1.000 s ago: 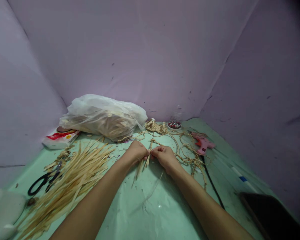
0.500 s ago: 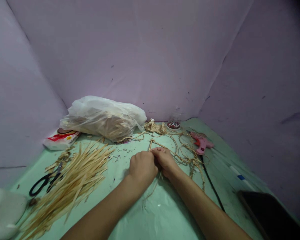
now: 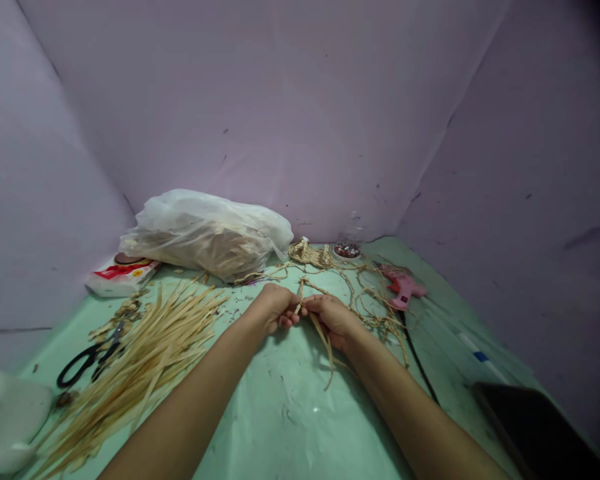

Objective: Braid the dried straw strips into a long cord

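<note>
Both hands meet at the middle of the table over a thin twisted cord of dry, straw-coloured plant fibre (image 3: 301, 289). My left hand (image 3: 279, 308) pinches the cord from the left, its fingers curled. Close beside it, my right hand (image 3: 333, 317) is closed on the same cord from the right. Flat loose strands (image 3: 324, 335) of the fibre hang down from between the hands toward me. The cord runs up past the fingertips, bends, and leads off right toward a tangle of cord (image 3: 380, 303). The exact grip of the fingertips is too small to make out.
Left lie a pile of fibre strips (image 3: 160, 353), black-handled scissors (image 3: 83, 363) and a red-and-white box (image 3: 123, 277). Behind are a stuffed plastic bag (image 3: 210, 230), a woven piece (image 3: 310, 253) and a bead container (image 3: 347, 250). Right are a pink glue gun (image 3: 404, 287) and a dark flat object (image 3: 535, 427).
My left hand has turned and shifted slightly left and up, showing its curled fingers. The right hand stays nearly in place. The loose strands now hang further right, below the right hand.
</note>
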### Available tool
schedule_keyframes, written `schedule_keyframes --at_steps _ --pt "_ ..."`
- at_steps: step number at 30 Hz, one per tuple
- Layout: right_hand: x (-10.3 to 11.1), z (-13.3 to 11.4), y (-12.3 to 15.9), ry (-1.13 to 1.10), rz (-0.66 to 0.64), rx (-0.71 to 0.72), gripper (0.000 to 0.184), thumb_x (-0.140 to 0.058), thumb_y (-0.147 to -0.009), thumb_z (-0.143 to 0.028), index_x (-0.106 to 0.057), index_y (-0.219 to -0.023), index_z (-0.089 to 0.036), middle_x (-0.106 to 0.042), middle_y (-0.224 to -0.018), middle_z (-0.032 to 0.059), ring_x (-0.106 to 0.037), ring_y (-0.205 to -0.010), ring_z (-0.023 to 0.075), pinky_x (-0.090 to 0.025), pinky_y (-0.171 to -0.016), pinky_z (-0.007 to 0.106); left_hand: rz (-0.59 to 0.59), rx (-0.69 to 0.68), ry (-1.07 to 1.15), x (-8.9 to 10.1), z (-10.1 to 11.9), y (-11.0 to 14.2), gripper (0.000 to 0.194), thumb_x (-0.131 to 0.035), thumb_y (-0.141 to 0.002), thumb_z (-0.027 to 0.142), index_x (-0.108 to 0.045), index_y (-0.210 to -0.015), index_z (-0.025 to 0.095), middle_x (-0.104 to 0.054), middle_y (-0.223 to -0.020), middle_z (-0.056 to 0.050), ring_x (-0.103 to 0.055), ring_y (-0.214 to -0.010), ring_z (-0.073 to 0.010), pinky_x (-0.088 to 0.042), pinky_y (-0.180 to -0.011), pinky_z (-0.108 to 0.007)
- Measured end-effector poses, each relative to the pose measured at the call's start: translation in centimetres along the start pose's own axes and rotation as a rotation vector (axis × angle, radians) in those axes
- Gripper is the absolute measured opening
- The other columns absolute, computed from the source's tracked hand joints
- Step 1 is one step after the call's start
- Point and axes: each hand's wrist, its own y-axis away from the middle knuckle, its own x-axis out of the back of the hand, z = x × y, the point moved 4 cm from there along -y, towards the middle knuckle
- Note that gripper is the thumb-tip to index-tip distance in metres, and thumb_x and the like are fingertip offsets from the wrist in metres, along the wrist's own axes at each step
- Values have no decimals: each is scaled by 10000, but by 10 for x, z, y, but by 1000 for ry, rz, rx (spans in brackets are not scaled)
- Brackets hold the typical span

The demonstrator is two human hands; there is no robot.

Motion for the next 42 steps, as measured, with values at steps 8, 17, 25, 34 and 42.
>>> schedule_keyframes --at_steps 8,17,25,34,42 --pt "18 -8 -11 568 3 287 82 -526 -649 -191 -545 -602 -128 -560 -506 -4 -414 -430 66 -293 -437 176 -94 -73 -130 1 -6 -9 122 -505 -612 144 -511 -497 103 -390 -378 39 -311 -308 -34 -199 -316 -165" --pt "2 -33 19 1372 271 515 165 -487 -677 -172 -642 -731 -153 -651 -715 92 -549 -637 157 -299 -531 231 187 -146 -282 -2 -8 -11 175 -500 -536 126 -372 -425 168 -263 -289 69 -222 -264 -45 -137 -317 -199" --pt "-7 -35 30 1392 439 303 213 -497 -677 -244 -680 -710 -139 -661 -715 147 -581 -650 205 -308 -522 256 206 -79 -75 -10 -12 -7 147 -477 -522 108 -370 -440 165 -297 -297 54 -256 -280 -50 -152 -323 -196" --pt "-30 -25 38 1467 359 335 178 -518 -702 -219 -665 -748 -130 -647 -720 148 -586 -669 197 -339 -570 250 43 -11 -1 -2 -16 -15 102 -456 -487 101 -387 -423 141 -349 -324 35 -270 -288 -34 -118 -311 -167" --pt "-1 -62 49 1330 333 361 107 -554 -625 -196 -634 -564 -157 -569 -512 52 -462 -482 123 -242 -464 237 -46 -71 -50 1 -13 -14 46 -529 -492 129 -488 -510 122 -352 -344 56 -247 -295 -25 -102 -318 -164"
